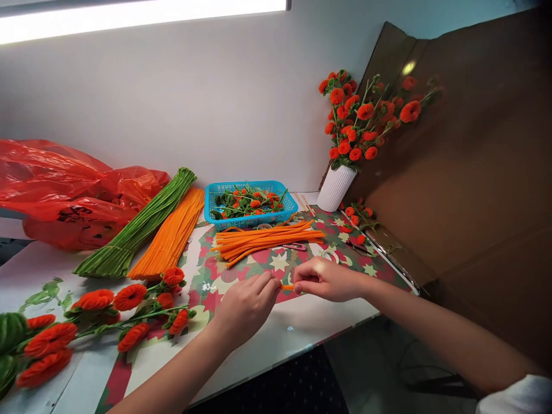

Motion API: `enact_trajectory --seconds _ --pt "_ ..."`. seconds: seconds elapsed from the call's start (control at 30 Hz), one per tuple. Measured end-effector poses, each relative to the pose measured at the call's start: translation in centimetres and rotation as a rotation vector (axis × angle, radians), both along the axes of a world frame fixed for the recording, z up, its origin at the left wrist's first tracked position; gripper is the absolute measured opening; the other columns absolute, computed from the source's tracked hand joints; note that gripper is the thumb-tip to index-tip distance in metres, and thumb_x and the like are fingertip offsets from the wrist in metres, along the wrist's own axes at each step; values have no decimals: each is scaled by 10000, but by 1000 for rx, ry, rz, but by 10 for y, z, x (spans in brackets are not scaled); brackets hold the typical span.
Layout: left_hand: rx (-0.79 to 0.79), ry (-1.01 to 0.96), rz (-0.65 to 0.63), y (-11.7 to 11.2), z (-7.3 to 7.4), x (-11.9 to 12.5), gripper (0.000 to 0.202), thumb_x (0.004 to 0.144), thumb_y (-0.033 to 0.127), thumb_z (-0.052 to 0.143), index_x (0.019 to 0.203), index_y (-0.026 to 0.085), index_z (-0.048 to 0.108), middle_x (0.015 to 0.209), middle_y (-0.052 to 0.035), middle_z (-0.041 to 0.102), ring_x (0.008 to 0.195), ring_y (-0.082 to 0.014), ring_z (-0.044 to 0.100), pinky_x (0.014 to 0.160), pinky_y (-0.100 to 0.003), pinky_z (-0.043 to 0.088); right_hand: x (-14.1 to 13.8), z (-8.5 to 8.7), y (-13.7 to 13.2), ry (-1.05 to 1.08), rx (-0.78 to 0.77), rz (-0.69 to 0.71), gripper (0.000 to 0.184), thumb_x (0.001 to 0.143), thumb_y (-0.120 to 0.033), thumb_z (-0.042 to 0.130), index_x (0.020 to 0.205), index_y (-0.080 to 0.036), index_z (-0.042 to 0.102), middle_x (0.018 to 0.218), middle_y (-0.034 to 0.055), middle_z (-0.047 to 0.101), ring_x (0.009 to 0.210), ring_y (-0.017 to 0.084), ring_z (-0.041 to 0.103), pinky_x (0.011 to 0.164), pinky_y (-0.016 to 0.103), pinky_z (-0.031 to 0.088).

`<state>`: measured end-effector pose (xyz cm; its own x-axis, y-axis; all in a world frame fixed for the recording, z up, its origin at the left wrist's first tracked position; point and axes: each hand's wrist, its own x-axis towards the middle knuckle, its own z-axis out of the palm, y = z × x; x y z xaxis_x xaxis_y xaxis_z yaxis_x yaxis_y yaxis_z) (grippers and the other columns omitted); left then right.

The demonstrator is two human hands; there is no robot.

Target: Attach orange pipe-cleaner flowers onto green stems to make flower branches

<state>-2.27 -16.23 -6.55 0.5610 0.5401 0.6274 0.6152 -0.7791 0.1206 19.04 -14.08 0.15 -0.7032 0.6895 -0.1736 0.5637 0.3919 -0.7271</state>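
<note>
Both my hands meet over the table's front part, pinching a short orange pipe cleaner piece (287,286) between them. My left hand (245,305) is closed on its left end, and my right hand (323,279) is closed on its right end. Just behind the hands lies a loose pile of cut orange pipe cleaners (267,238) on a red and green star-patterned sheet (215,282). Pink-handled scissors (295,246) and a tape roll (330,254) lie beside that pile.
A blue basket (211,204) holds small orange flowers with green stems. Long green (138,227) and orange (170,236) pipe cleaner bundles lie at left, behind them a red plastic bag (64,190). Finished flower stems (107,316) lie front left. A white vase (335,187) of flowers stands by brown cardboard (474,172).
</note>
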Motion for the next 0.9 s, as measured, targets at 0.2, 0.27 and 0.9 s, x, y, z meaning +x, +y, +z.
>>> enact_trajectory --seconds 0.2,0.27,0.9 --pt "-354 -107 -109 -4 6 0 181 904 178 352 827 193 514 741 -2 551 534 -94 439 464 -220 292 2 2 0 -22 143 57 199 886 -263 478 739 -152 556 604 -31 461 544 85 365 498 204 282" --pt "-618 -250 -174 -5 10 0 180 907 239 362 787 193 488 706 6 502 571 -102 418 507 -221 316 3 0 0 -12 269 88 190 889 -253 477 759 -152 574 603 -22 490 537 89 379 506 209 290" --pt "109 -45 -155 9 7 -17 164 857 134 516 1000 174 585 801 -25 673 634 -114 600 533 -217 420 -5 -17 27 154 -285 95 279 850 -375 545 766 -115 604 575 -56 405 504 58 317 461 190 250"
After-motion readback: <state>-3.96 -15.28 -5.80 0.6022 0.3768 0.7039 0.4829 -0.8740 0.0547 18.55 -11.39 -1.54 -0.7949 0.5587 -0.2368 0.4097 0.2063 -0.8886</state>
